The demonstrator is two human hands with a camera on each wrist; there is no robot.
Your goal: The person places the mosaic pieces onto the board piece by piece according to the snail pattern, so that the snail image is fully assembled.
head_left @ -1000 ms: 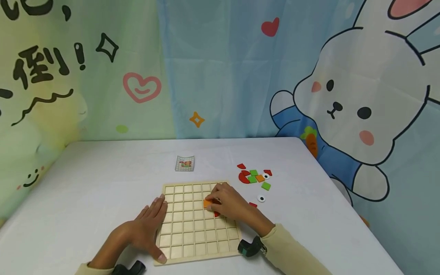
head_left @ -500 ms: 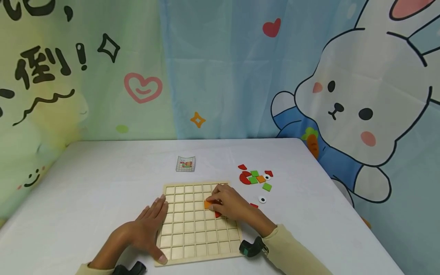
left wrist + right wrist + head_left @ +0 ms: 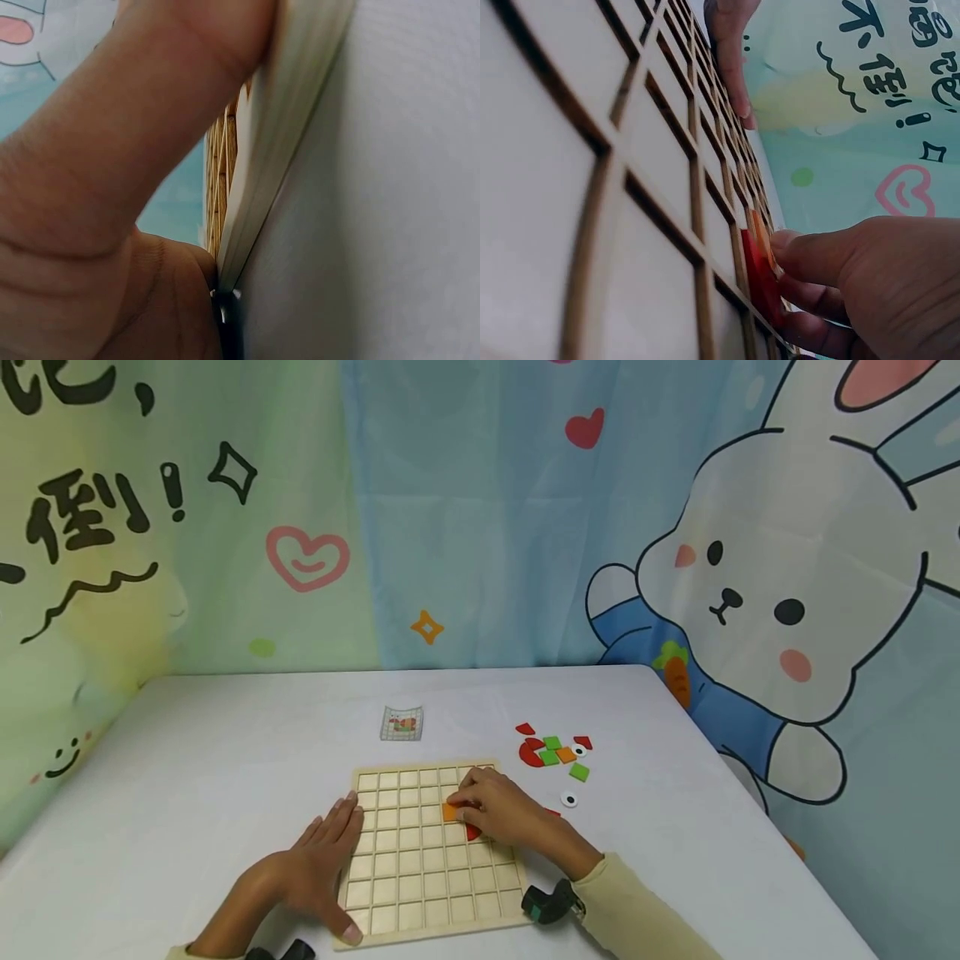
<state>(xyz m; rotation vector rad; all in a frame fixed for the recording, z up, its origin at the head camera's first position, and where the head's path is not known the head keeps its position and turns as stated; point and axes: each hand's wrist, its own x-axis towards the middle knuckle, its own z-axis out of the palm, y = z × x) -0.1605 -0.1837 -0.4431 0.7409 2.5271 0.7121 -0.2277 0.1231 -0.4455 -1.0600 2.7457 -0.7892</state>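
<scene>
A pale wooden grid board point(image 3: 408, 862) lies flat on the white table. My left hand point(image 3: 311, 870) rests along its left edge, fingers straight and spread, with the thumb at the near left corner. Over the board's right half, my right hand point(image 3: 498, 803) pinches an orange square tile point(image 3: 449, 812) at one of the cells. In the right wrist view the thumb point(image 3: 810, 251) touches that orange tile, and the other fingers curl beside a red tile point(image 3: 759, 279). This red piece sits in a cell just nearer to me. The right hand covers the cells beneath it.
Loose red, green and orange pieces, among them a green tile point(image 3: 578, 772), lie right of the board's far corner. A white eye disc point(image 3: 568, 799) lies nearer, with a red piece partly behind the right wrist. Beyond the board is a small picture card point(image 3: 401, 724).
The head view has shifted slightly, so the table sits a little lower in it. Both hands, the orange tile and the board keep their places.
</scene>
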